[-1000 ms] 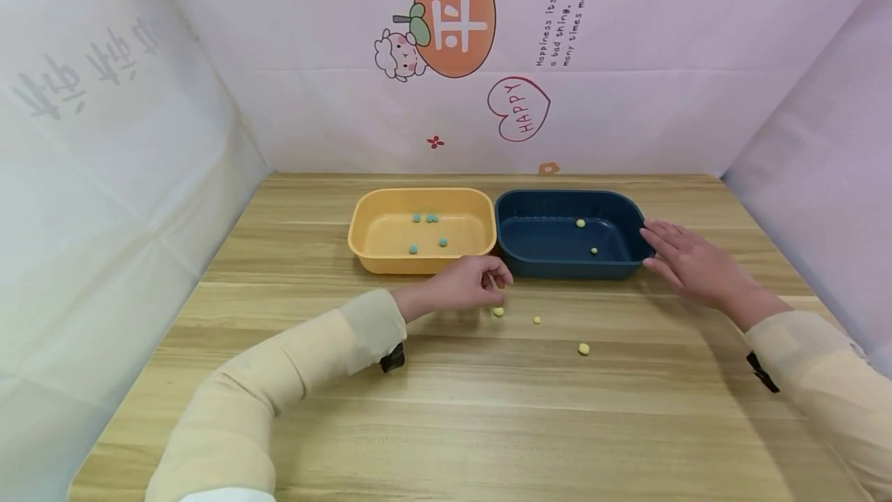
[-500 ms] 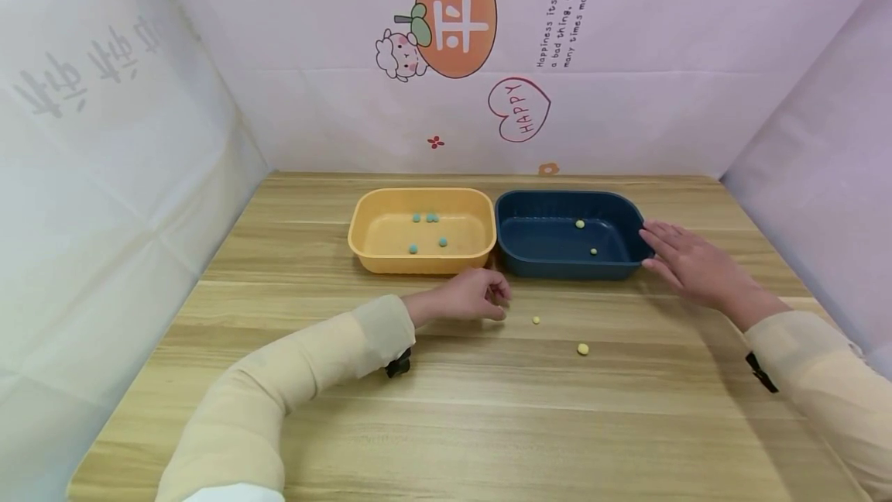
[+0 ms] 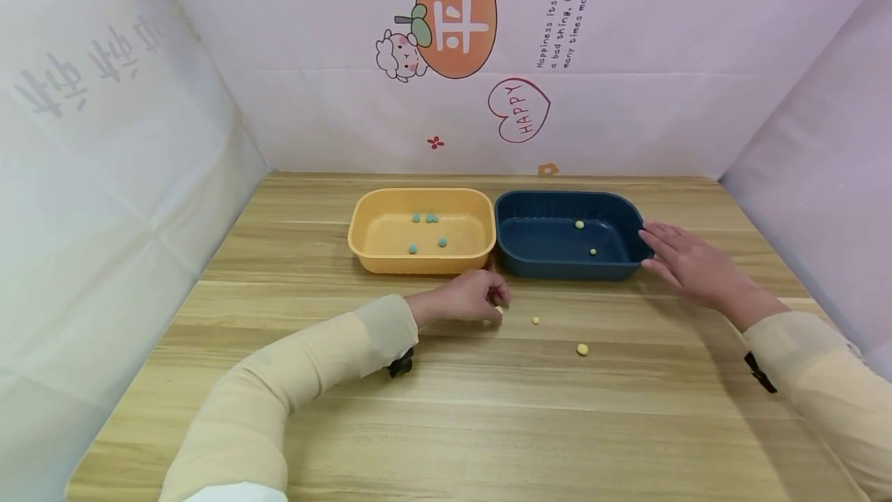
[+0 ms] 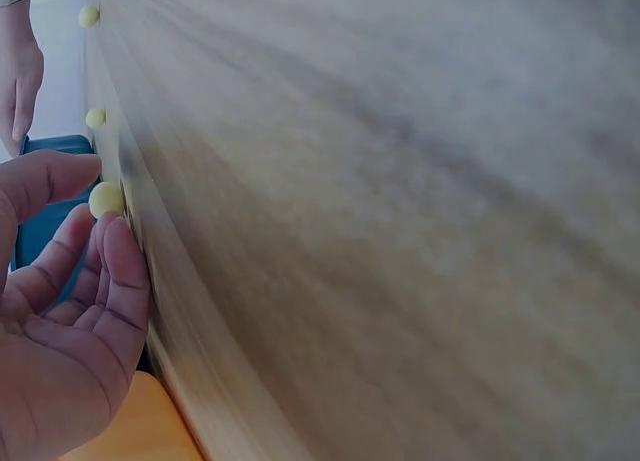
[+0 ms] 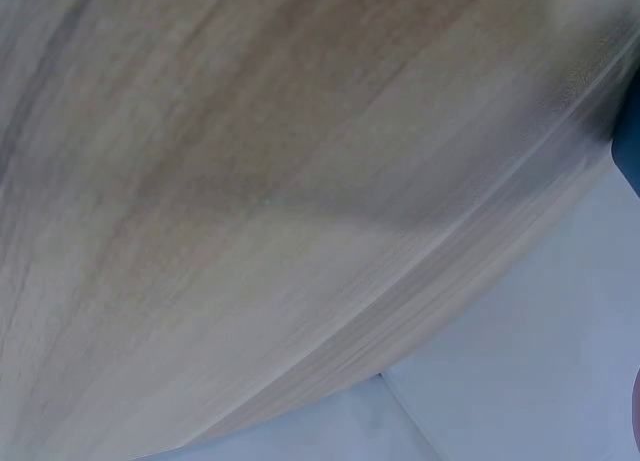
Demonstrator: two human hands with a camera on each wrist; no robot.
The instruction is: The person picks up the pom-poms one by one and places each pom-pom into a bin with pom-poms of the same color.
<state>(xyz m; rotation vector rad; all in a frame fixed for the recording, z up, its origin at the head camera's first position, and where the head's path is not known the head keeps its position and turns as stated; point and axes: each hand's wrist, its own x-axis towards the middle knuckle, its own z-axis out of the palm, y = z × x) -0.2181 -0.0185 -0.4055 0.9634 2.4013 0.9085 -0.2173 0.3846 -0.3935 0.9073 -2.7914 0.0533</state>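
Note:
My left hand [image 3: 470, 297] is low over the table, just in front of the yellow tray [image 3: 362, 258]. Its thumb and curled fingers close around a small yellow ball [image 4: 106, 199], with the fingertips against it; the thumb's contact is hard to make out. Two more yellow balls, a smaller one [image 3: 536, 321] and a larger one [image 3: 582, 349], lie to the right on the wood. My right hand [image 3: 697, 266] has straight fingers against the right end of the dark blue tray [image 3: 571, 269]; the right wrist view hardly shows this hand.
Several small teal balls [image 3: 442, 242] lie in the yellow tray. Inside the blue tray are two yellow balls [image 3: 580, 225]. Both trays stand side by side on the wooden table [image 3: 446, 424]. White printed cloth [image 3: 334, 115] encloses the back and sides.
My left hand has come down slightly toward me, and its fingers have closed around the nearest yellow ball, which stays about where it was. The right hand stays put.

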